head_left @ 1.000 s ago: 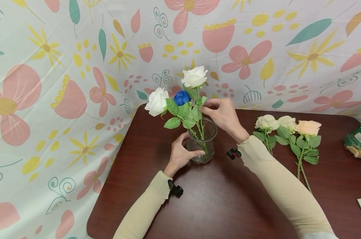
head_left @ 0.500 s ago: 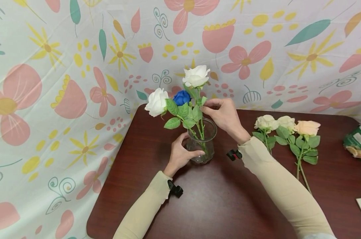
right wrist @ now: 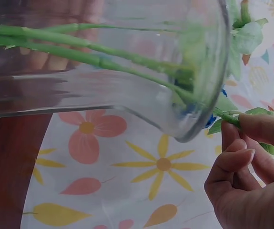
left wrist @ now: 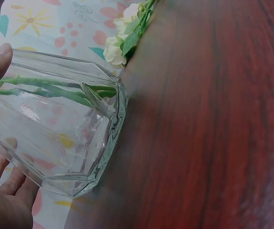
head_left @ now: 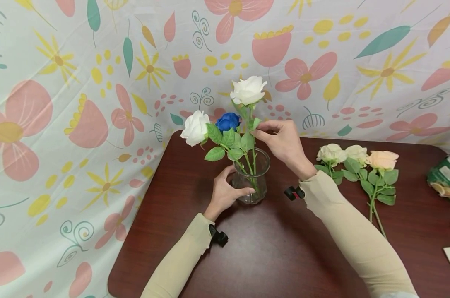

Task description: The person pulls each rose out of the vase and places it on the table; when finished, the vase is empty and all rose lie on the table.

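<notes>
Glass vase [head_left: 261, 189]: upright on the dark wood-grain surface [head_left: 254, 256]; used as landmark. Left hand [head_left: 225, 191] grasps the vase's left side, thumb on the near wall; in the left wrist view the fingers come round the opposite side. Right hand [head_left: 282, 142], above and right of the vase rim, pinches a green stem between thumb and fingertips; the right wrist view puts this grip just beyond the rim.

Green stems run down inside the vase. Upper white rose [head_left: 248, 90] stands nearly upright over the vase, beside the right hand. Second white rose [head_left: 196, 127] leans out to the vase's left. Blue rose [head_left: 227, 121] sits between them, partly behind leaves.

Right of the vase, well apart, lying on the surface: two cream roses [head_left: 330, 154], then a peach rose [head_left: 383, 159]. Farther right of the vase: green printed packet [head_left: 448, 176], cut by the frame edge. Behind the vase: floral-print cloth [head_left: 217, 25].
</notes>
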